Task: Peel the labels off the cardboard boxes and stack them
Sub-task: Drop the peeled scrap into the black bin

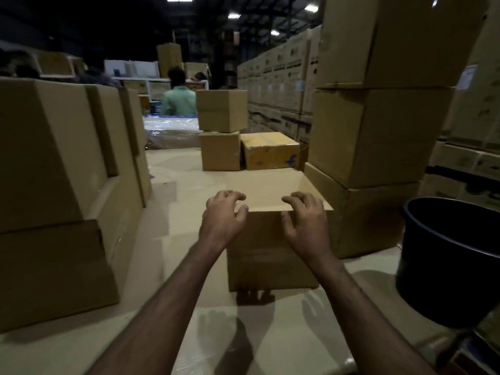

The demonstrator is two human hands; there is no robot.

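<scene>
A plain brown cardboard box [270, 255] stands in the middle of the pale work surface [167, 239], right in front of me. My left hand [221, 215] grips its near top-left corner, fingers curled over the top and thumb on the front face. My right hand [305, 220] grips the near top edge further right in the same way. No label shows on the faces I can see. A dark shadow lies under the box's bottom edge; I cannot tell whether it is lifted off the surface.
A tall stack of large boxes [378, 136] rises right beside the box; another stack [54, 158] fills the left. A black bin [454, 255] stands at the right. Behind are two stacked small boxes [220, 131], a yellow taped box [270, 150] and a person in a green shirt [180, 101].
</scene>
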